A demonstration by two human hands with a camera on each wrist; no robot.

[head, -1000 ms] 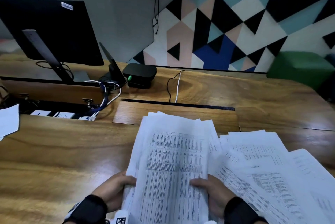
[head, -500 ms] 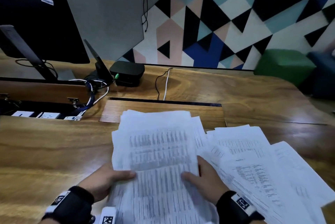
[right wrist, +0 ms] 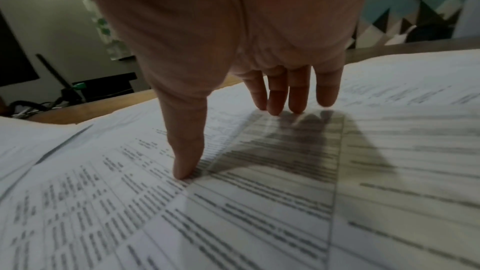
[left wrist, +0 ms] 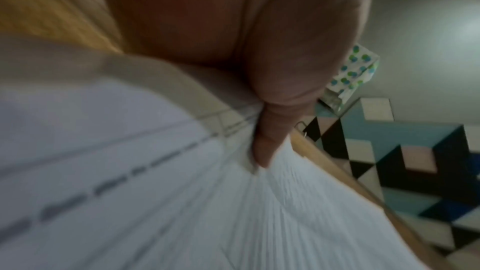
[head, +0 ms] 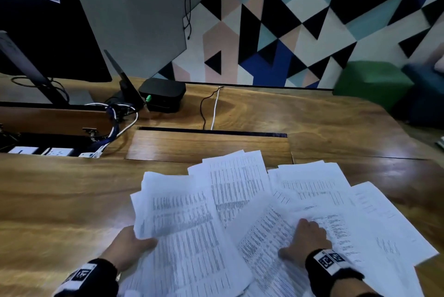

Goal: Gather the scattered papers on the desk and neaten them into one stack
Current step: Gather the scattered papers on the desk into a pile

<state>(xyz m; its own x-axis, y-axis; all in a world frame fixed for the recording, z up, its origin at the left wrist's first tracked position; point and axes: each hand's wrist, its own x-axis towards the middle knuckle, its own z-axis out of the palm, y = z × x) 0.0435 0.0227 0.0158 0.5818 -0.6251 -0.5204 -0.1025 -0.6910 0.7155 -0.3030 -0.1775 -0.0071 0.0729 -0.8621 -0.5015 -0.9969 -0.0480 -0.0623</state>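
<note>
Several printed white sheets lie fanned over the near half of the wooden desk (head: 60,205). My left hand (head: 131,242) grips the left edge of a lifted bundle of papers (head: 182,227), thumb on top; in the left wrist view that thumb (left wrist: 265,147) pinches the bundle of papers (left wrist: 182,202). My right hand (head: 306,240) lies flat on the loose spread sheets (head: 336,212) to the right. In the right wrist view its straight fingers (right wrist: 298,93) and thumb press down on the printed sheets (right wrist: 259,202).
A black monitor (head: 45,37) and stand are at the back left, over an open cable tray with sockets (head: 57,151). A black box (head: 163,94) and cables (head: 213,109) sit behind a closed desk flap (head: 209,145). A green seat (head: 372,85) stands beyond the right corner.
My right hand left the held bundle and moved right onto the spread sheets. The bundle in my left hand swung left and tilted. The view shifted.
</note>
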